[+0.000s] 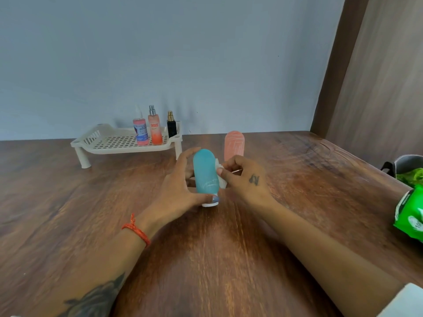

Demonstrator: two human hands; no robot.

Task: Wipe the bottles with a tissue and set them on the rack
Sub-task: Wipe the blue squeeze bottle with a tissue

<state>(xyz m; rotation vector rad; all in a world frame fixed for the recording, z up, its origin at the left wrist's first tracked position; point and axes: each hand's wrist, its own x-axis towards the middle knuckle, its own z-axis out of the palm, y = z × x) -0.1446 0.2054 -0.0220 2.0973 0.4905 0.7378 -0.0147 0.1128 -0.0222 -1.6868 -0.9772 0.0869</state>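
left hand (180,186): curled round the blue bottle (205,173) from its left side, fingertips up near the rounded top, thumb laid across the bottom just above the white cap (209,204). an orange thread band (136,229) sits on the wrist.
right hand (246,177): fingers bent and pinching a small white tissue (221,177), which they press against the right side of the blue bottle.
blue bottle: held upright between the two hands, cap end down, over the middle of the wooden table (206,259); whether the cap touches the table, i cannot tell.
tissue: wedged between the right fingertips and the bottle, only a crumpled bit showing.
pink bottle (234,145): stands on the table just behind the right hand, apart from the blue one, rounded end up.
rack (109,143): cream plastic, slotted floor, on short legs, at the back of the table to the left of the hands, close to the wall.
on the rack: three bottles in a row at its right end, a pink spray bottle with a blue label (140,131), a taller orange spray bottle (155,130), and a small black bottle with a gold top (171,125).
right edge of table: a green packet (409,216) and, behind it, a grey bag (405,164) with something green inside.
wall (160,53): plain pale blue behind the table.
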